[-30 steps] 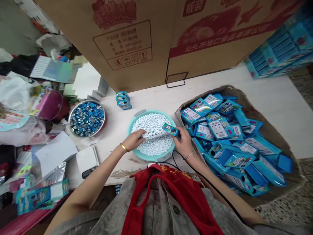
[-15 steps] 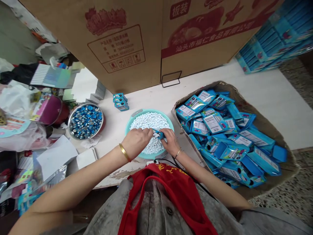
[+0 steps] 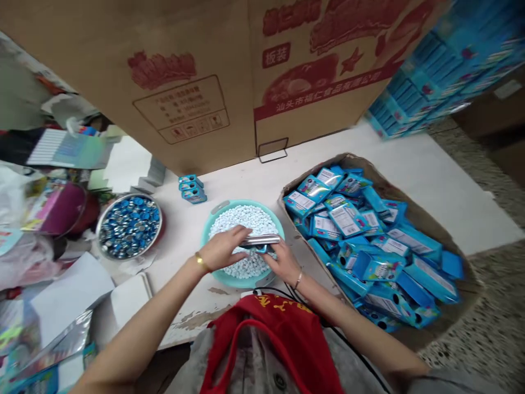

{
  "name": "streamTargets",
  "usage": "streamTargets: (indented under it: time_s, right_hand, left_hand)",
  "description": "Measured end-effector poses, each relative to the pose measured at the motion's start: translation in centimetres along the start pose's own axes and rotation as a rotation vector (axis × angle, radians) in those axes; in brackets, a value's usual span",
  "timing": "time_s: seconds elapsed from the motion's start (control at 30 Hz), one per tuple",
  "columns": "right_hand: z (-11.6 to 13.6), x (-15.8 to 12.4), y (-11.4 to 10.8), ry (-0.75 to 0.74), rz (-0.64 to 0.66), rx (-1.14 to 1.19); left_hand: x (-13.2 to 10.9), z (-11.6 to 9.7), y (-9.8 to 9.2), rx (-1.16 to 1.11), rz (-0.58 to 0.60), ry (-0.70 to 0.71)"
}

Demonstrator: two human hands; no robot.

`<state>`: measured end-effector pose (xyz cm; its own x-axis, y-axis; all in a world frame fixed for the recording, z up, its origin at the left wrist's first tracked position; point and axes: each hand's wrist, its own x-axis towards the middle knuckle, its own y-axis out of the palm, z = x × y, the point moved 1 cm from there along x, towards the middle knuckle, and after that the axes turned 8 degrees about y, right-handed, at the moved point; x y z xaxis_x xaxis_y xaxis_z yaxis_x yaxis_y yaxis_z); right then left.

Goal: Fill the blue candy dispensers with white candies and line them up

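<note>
One silver tool (image 3: 266,239) is pinched by the left fingers (image 3: 238,234), one box (image 3: 262,249) by the right fingers (image 3: 278,253), toward the green bowl's (image 3: 240,283) three o'clock.

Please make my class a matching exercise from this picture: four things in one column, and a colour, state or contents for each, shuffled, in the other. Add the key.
Column one
1. Basin
2. Metal bowl
3. Apron
4. Left hand

Column two
A. red, with yellow lettering
B. gripping a silver object
C. turquoise, with white pellets inside
D. filled with blue and silver pieces

Right pairs: 1-C, 2-D, 3-A, 4-B
</note>
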<state>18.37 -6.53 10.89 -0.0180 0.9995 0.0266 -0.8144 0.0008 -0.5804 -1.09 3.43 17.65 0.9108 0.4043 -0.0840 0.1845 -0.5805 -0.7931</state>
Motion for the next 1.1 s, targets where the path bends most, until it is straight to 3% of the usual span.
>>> streamTargets:
  time_s: [0.07, 0.17, 0.23, 0.33, 0.5, 0.67, 0.8, 0.9, 1.0, 1.1]
  right_hand:
    - [0.0, 0.4, -1.1, 0.003, 0.036, 0.010]
    - [-2.0, 2.1, -4.2, 0.027, -0.055, -0.119]
    - [-4.3, 3.6, -6.8, 0.030, -0.167, -0.307]
    - [-8.4, 5.5, -9.7, 0.030, -0.083, -0.666]
    - [-13.0, 6.4, -10.0, -0.029, 0.114, -0.976]
    - [-13.9, 7.0, -9.4, -0.112, 0.133, -0.948]
    - [-12.3, 7.2, -11.2, -0.096, 0.071, -0.786]
    - [-9.4, 6.8, -13.9, -0.030, -0.027, -0.665]
    - [-5.5, 5.7, -16.8, 0.085, -0.096, -0.527]
    - [-1.5, 4.0, -18.1, 0.285, 0.090, -0.215]
  left_hand:
    - [0.4, 0.9, 1.2, -0.027, 0.010, 0.008]
    - [-0.1, 3.3, 0.5, -0.003, -0.108, -0.064]
    - [-1.2, 6.2, -0.9, 0.052, -0.226, -0.193]
    - [-3.5, 12.0, -2.4, 0.141, -0.319, -0.440]
    - [-6.4, 20.8, -1.0, 0.188, -0.178, -0.699]
    - [-6.7, 24.8, 1.6, 0.155, -0.101, -0.759]
    - [-6.5, 24.4, 2.7, 0.165, -0.248, -0.788]
    - [-7.2, 21.3, 3.3, 0.116, -0.376, -0.734]
    - [-8.6, 16.1, 4.8, -0.039, -0.242, -0.536]
    - [-9.8, 10.1, 7.7, -0.133, 0.038, -0.485]
